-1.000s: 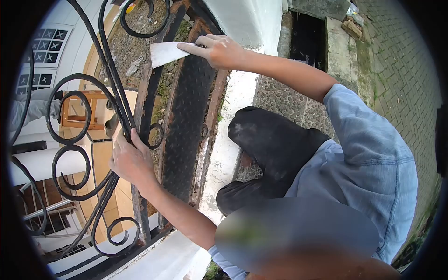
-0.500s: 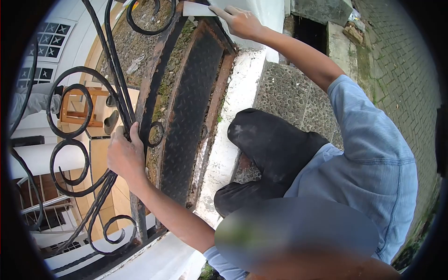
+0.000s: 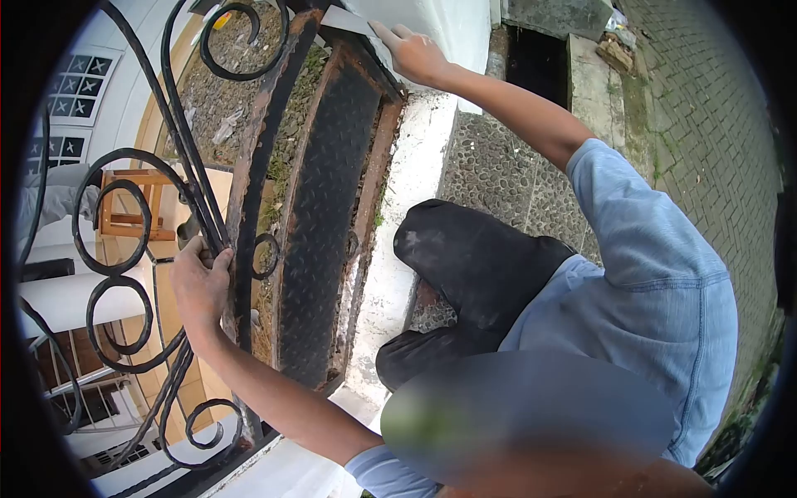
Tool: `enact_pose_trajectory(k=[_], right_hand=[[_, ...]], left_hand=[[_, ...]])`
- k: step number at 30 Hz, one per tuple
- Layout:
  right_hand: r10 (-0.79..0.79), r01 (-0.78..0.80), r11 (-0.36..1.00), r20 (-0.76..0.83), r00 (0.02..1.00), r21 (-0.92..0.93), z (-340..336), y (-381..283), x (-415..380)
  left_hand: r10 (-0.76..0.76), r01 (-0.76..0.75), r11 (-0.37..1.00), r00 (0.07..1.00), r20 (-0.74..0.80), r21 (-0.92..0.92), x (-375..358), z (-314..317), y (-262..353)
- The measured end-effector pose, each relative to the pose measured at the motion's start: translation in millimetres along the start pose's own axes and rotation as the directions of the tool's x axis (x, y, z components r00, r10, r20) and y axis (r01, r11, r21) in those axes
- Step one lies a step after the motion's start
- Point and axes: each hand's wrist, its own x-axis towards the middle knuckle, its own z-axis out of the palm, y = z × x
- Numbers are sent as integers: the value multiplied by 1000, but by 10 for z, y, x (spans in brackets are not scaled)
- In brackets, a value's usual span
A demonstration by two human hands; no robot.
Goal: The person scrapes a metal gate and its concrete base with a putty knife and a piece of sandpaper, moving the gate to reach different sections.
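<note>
My left hand (image 3: 202,286) is closed round the bundled black bars (image 3: 189,195) of a scrolled wrought-iron gate, its thumb beside the rusty upright (image 3: 249,174). At the top, my right hand (image 3: 413,55) grips a flat, pale, straight-edged piece (image 3: 347,20) with fingers stretched along it. This piece lies against the top of the gate frame, beside the white post; whether it has a handle is hidden by the fingers. Between my hands and my knees runs a dark tread-pattern metal plate (image 3: 324,207) with a rusty edge.
A white-painted kerb (image 3: 407,183) runs alongside my black-trousered knees. Beyond it are pebbled paving (image 3: 490,170), a dark drain opening (image 3: 538,66) and a brick-paved road (image 3: 714,149). Behind the gate are a wooden stool (image 3: 137,203), tiled floor and another person's grey-clothed leg (image 3: 62,195).
The whole view has shifted slightly. My left hand sits a little lower in the picture, still on the bars. My right hand and the pale piece stay at the frame's top.
</note>
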Motion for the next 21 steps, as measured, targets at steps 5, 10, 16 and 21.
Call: enact_pose_trajectory(k=[5, 10, 16, 21], right_hand=[[-90, 74, 968, 57, 994, 238, 60, -356, -177], [169, -154, 900, 1, 986, 407, 146, -499, -219], [271, -262, 870, 39, 962, 418, 124, -323, -279], [142, -201, 957, 265, 954, 210, 245, -169, -478]], left_hand=[[-86, 88, 994, 996, 33, -64, 72, 41, -98], [-127, 124, 991, 989, 71, 47, 78, -25, -36], [-44, 47, 999, 982, 181, -15, 185, 0, -228], [-84, 129, 975, 968, 235, -183, 181, 0, -169]])
